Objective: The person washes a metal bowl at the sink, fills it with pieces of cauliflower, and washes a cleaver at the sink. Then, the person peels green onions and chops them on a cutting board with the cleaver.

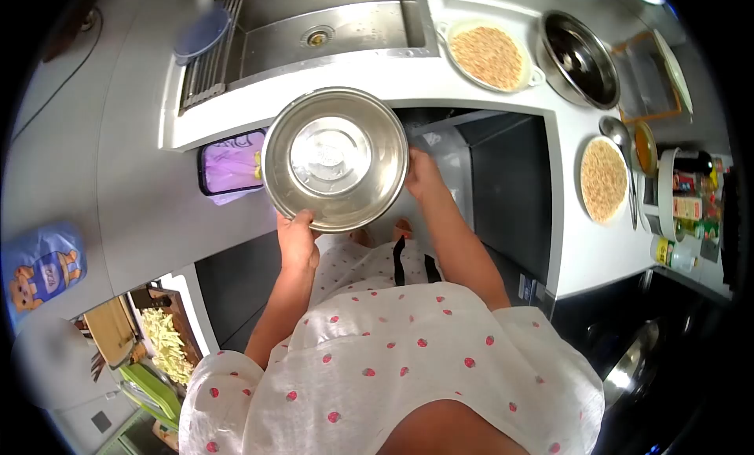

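Both hands hold a shiny stainless steel bowl (330, 160) in front of my body, near the counter's front edge. Its inside faces up and looks bare apart from a few small marks or drops. My left hand (297, 241) grips the near left rim, thumb over the edge and the other fingers hidden underneath. On the right side of the rim is my right hand (422, 174), its fingers mostly hidden behind the bowl. Partly covered by the bowl, a bin with a purple liner (232, 163) stands just to its left.
Ahead is a steel sink (338, 38) with a drying rack (208, 62) on its left. To the right, the white counter (577, 243) bears two plates of pale shredded food (487, 56), a metal pot (580, 60), a ladle (615, 130) and a condiment rack (667, 192). Chopped vegetables (165, 345) lie lower left.
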Action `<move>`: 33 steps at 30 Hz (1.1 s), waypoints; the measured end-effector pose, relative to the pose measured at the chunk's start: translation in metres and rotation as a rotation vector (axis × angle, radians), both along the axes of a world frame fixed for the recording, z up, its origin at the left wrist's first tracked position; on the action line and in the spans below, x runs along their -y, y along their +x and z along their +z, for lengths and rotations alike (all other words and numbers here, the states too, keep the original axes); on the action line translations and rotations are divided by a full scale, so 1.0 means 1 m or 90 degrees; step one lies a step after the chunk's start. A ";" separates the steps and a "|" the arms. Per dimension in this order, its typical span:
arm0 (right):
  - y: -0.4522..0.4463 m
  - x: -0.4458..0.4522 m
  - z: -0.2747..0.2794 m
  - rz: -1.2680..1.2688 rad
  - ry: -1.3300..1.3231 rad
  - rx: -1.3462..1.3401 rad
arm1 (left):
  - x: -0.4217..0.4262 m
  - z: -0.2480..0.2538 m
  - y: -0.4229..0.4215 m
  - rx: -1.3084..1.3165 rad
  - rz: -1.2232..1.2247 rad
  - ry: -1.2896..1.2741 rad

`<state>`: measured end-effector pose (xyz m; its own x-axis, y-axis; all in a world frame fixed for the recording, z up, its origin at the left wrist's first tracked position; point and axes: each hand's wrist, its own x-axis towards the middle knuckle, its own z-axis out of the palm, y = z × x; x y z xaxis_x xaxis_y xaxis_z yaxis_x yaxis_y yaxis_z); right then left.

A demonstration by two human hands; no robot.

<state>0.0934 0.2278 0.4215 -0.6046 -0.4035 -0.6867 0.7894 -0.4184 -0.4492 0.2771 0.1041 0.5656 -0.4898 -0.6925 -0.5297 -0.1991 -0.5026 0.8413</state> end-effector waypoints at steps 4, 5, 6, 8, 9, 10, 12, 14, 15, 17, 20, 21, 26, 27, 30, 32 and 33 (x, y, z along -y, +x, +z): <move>-0.018 0.023 0.012 -0.026 0.013 0.041 | 0.034 0.019 -0.003 -0.014 0.033 -0.004; -0.025 0.031 0.006 -0.019 0.019 0.037 | 0.042 0.019 -0.005 -0.029 0.035 -0.003; -0.035 0.037 -0.007 -0.053 -0.006 0.042 | 0.052 0.017 -0.006 -0.028 0.046 0.003; -0.044 0.051 -0.011 -0.073 -0.032 0.045 | 0.077 0.009 -0.009 -0.090 0.022 0.002; -0.048 0.059 -0.006 -0.083 -0.043 0.002 | 0.088 0.010 -0.012 -0.090 0.034 0.001; -0.054 0.068 0.000 -0.096 -0.059 -0.041 | 0.097 0.013 -0.019 -0.102 0.032 0.025; -0.060 0.076 -0.003 -0.094 -0.081 -0.058 | 0.120 0.012 -0.029 -0.107 0.021 0.080; -0.057 0.079 0.000 -0.091 -0.080 -0.087 | 0.137 0.016 -0.038 -0.119 0.005 0.068; -0.057 0.070 0.008 0.048 -0.004 -0.106 | 0.144 0.018 -0.046 -0.132 -0.012 0.060; -0.055 0.061 0.044 0.305 0.126 -0.161 | 0.154 0.028 -0.060 -0.105 -0.013 0.045; -0.046 0.078 0.132 0.419 0.229 -0.289 | 0.174 0.025 -0.080 -0.112 -0.051 0.083; -0.047 0.086 0.146 0.423 0.275 -0.366 | 0.179 0.025 -0.089 -0.127 -0.054 0.083; -0.093 0.142 0.172 0.143 0.415 -0.772 | 0.199 0.021 -0.142 -0.129 -0.053 0.095; -0.104 0.154 0.180 0.151 0.409 -0.782 | 0.201 0.022 -0.152 -0.141 -0.053 0.075; -0.139 0.189 0.196 0.197 0.542 -1.022 | 0.220 0.018 -0.188 -0.121 -0.009 0.138; -0.166 0.217 0.184 0.221 0.547 -1.099 | 0.229 0.014 -0.206 -0.098 0.011 0.137; -0.180 0.232 0.181 0.229 0.562 -1.172 | 0.231 0.012 -0.217 -0.099 0.030 0.138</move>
<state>-0.0865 -0.0041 0.6022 -0.6456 -0.6086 0.4613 -0.7374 0.3397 -0.5838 0.0605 -0.1269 0.5779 -0.5464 -0.5951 -0.5893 -0.0482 -0.6801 0.7315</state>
